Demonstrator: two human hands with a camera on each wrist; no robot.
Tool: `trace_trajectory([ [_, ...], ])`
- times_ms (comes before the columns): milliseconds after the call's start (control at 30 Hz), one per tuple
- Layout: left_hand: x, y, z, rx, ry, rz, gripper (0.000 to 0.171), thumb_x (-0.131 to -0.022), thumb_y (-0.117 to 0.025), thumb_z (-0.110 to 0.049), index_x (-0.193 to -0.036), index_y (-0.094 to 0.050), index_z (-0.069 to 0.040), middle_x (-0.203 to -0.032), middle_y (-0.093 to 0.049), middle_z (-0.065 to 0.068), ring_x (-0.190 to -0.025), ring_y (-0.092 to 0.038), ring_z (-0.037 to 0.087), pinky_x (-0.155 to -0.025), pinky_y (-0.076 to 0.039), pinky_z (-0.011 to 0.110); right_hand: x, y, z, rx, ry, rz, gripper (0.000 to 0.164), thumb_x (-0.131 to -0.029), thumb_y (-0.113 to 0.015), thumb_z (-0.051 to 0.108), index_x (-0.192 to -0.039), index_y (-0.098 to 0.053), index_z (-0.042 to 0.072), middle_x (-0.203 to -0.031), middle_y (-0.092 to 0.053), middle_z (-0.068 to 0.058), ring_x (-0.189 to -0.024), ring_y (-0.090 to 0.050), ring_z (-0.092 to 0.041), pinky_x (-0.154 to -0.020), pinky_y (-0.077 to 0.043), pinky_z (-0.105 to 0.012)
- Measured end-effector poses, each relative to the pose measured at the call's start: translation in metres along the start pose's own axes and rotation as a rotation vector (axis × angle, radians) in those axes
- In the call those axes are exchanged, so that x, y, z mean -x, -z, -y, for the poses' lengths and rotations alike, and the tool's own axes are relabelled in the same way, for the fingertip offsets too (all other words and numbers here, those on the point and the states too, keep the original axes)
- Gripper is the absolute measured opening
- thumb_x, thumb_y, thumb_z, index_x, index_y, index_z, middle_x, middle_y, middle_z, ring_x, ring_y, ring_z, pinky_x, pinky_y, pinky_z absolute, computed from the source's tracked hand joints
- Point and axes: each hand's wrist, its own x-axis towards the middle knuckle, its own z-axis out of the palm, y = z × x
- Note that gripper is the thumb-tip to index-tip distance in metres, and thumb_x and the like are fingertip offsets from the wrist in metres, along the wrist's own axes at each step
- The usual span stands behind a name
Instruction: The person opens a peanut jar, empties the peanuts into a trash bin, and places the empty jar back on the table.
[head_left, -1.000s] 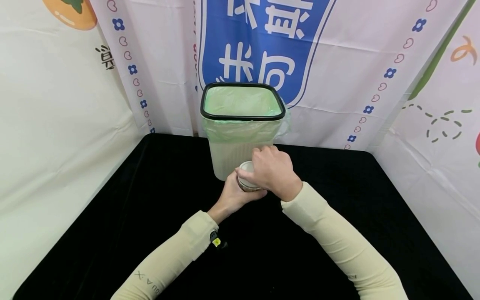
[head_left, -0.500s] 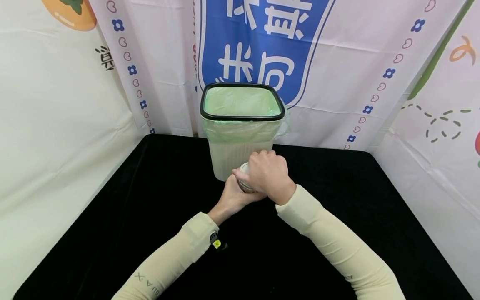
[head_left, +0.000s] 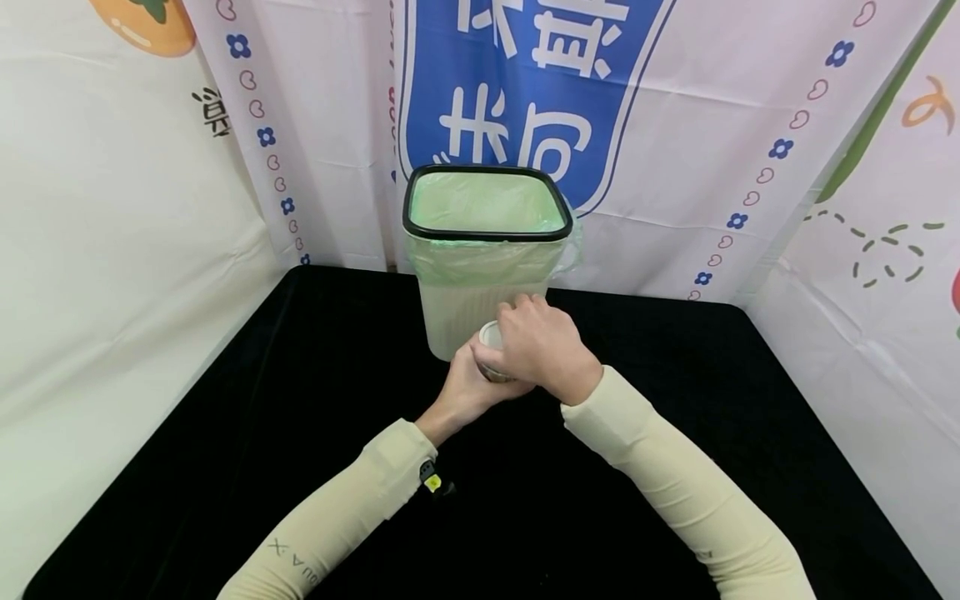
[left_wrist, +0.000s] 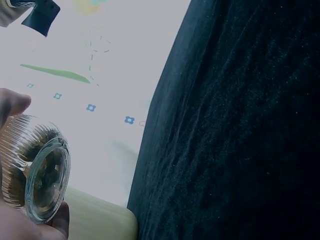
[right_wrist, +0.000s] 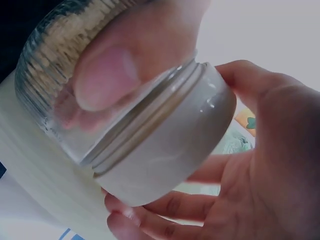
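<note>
A ribbed clear glass jar (left_wrist: 27, 155) with light tan pieces inside is held by my left hand (head_left: 465, 390), its fingers wrapped round the body. The jar's thick round base faces the left wrist camera. On top sits a smooth white lid (right_wrist: 172, 145), which my right hand (head_left: 543, 346) grips from above, thumb on one side and fingers round the other. In the right wrist view a narrow pale band and thread-like rings show between lid and glass. From the head view, the right hand covers much of the lid and the left hand hides most of the jar.
Just behind the hands stands a pale bin (head_left: 453, 308) with a black rim and a light green liner bag folded over it. A black cloth (head_left: 337, 358) covers the table. Printed white curtains (head_left: 675, 150) enclose the back and both sides.
My right hand, on the lid, has twisted slightly left and then back right, its forearm swinging with it. The left hand and jar have stayed nearly still.
</note>
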Motion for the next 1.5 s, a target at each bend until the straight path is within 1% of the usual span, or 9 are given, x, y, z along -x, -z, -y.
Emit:
trace_trajectory([
  [133, 0.000, 0.000, 0.000, -0.018, 0.000, 0.002, 0.076, -0.087, -0.086, -0.012, -0.152, -0.046, -0.016, -0.144, -0.057, 0.006, -0.127, -0.060, 0.025, -0.106, -0.056, 0.043, 0.001, -0.001, -0.003, -0.021, 0.064, -0.016, 0.048, -0.100, -0.059, 0.047, -0.089, -0.069, 0.001, -0.089, -0.068, -0.019, -0.084, -0.066, -0.037, -0.067, -0.061, -0.047],
  [300, 0.002, 0.000, -0.001, -0.038, 0.031, -0.010, 0.076, -0.088, -0.087, -0.015, -0.152, -0.046, -0.019, -0.144, -0.057, 0.004, -0.126, -0.061, 0.023, -0.106, -0.056, 0.043, 0.001, -0.001, -0.006, -0.032, 0.130, -0.022, 0.044, -0.099, -0.061, 0.043, -0.091, -0.070, 0.001, -0.088, -0.067, -0.017, -0.085, -0.065, -0.034, -0.072, -0.061, -0.046],
  [400, 0.003, 0.000, -0.002, -0.043, 0.045, -0.016, 0.077, -0.087, -0.088, -0.017, -0.151, -0.046, -0.020, -0.143, -0.058, 0.003, -0.125, -0.062, 0.022, -0.106, -0.056, 0.043, 0.000, 0.000, -0.008, -0.050, 0.131, 0.010, 0.043, -0.097, -0.061, 0.044, -0.094, -0.070, 0.003, -0.091, -0.066, -0.015, -0.087, -0.065, -0.032, -0.072, -0.061, -0.046],
  [600, 0.003, 0.001, -0.002, -0.044, 0.026, -0.009, 0.078, -0.087, -0.088, -0.018, -0.153, -0.046, -0.022, -0.143, -0.059, 0.002, -0.123, -0.064, 0.021, -0.104, -0.058, 0.041, -0.003, 0.002, -0.010, -0.101, 0.147, 0.037, 0.038, -0.094, -0.063, 0.044, -0.091, -0.068, 0.007, -0.091, -0.065, -0.012, -0.086, -0.062, -0.029, -0.070, -0.058, -0.044],
  [800, 0.005, 0.003, -0.002, -0.038, 0.004, 0.000, 0.081, -0.087, -0.088, -0.020, -0.155, -0.044, -0.026, -0.146, -0.058, 0.000, -0.126, -0.063, 0.022, -0.104, -0.058, 0.039, -0.003, 0.003, -0.013, -0.155, 0.154, 0.073, 0.037, -0.091, -0.063, 0.044, -0.098, -0.070, 0.009, -0.098, -0.065, -0.010, -0.090, -0.062, -0.029, -0.076, -0.059, -0.045],
  [967, 0.007, 0.003, -0.001, -0.039, 0.017, 0.004, 0.082, -0.087, -0.088, -0.023, -0.155, -0.043, -0.028, -0.147, -0.057, -0.001, -0.128, -0.062, 0.021, -0.105, -0.058, 0.039, -0.002, 0.005, -0.014, -0.132, 0.153, 0.092, 0.040, -0.090, -0.063, 0.049, -0.105, -0.071, 0.013, -0.101, -0.067, -0.007, -0.090, -0.062, -0.027, -0.076, -0.059, -0.045],
  [1133, 0.007, 0.002, 0.000, -0.037, 0.041, -0.008, 0.082, -0.086, -0.089, -0.023, -0.154, -0.044, -0.022, -0.146, -0.057, 0.002, -0.125, -0.063, 0.023, -0.105, -0.057, 0.041, 0.000, 0.007, -0.013, -0.051, 0.111, 0.043, 0.054, -0.090, -0.061, 0.061, -0.112, -0.072, 0.012, -0.105, -0.069, -0.009, -0.092, -0.067, -0.029, -0.071, -0.061, -0.048],
  [1267, 0.008, 0.001, 0.000, -0.062, 0.050, -0.031, 0.082, -0.084, -0.090, -0.023, -0.153, -0.046, -0.020, -0.144, -0.059, 0.004, -0.124, -0.064, 0.024, -0.106, -0.056, 0.044, 0.003, 0.008, -0.008, -0.040, 0.032, 0.024, 0.064, -0.097, -0.057, 0.066, -0.120, -0.071, 0.008, -0.110, -0.070, -0.013, -0.095, -0.070, -0.034, -0.072, -0.062, -0.052],
  [1500, 0.008, -0.002, -0.002, -0.055, 0.072, -0.032, 0.083, -0.085, -0.090, -0.024, -0.153, -0.043, -0.018, -0.146, -0.057, 0.004, -0.127, -0.062, 0.025, -0.107, -0.056, 0.046, 0.003, 0.003, 0.001, -0.058, -0.061, 0.117, 0.072, -0.101, -0.050, 0.070, -0.128, -0.070, 0.006, -0.118, -0.068, -0.021, -0.102, -0.069, -0.040, -0.078, -0.063, -0.056],
])
